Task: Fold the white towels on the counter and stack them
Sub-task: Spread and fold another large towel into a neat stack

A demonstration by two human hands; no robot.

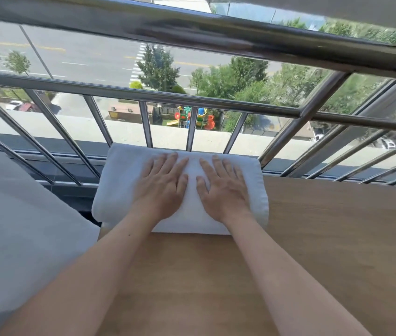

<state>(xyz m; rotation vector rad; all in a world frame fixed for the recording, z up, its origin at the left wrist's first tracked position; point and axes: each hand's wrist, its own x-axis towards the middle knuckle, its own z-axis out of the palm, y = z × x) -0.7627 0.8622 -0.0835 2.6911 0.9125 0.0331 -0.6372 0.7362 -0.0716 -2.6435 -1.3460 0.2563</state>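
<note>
A steel railing [192, 98] is stretching across the whole upper half of the view, its thick top rail running overhead and its thin bars slanting down to the far edge of the bench. Through the bars a street [83, 57], green trees [240, 78] and a bright playground [192, 117] are showing far below.

The wooden bench [337, 238] is filling the lower right and the middle of the view, and both of your bare forearms are reaching out over it. A large white cloth [17, 214] is lying to the left of the bench; what it is covering cannot be told.

The towel [124, 180] is lying at the far left corner of the bench, folded into a thick white rectangle. Its far edge is lying close by the foot of the railing bars, and its left end is hanging a little past the bench's left edge.

Your left hand [163, 187] and right hand [223, 190] are resting palm down side by side on top of the towel, near each other but not touching. The fingers [216, 163] of both hands are lying straight and slightly apart, flat on the cloth, curling round nothing and pointing toward the railing.
</note>
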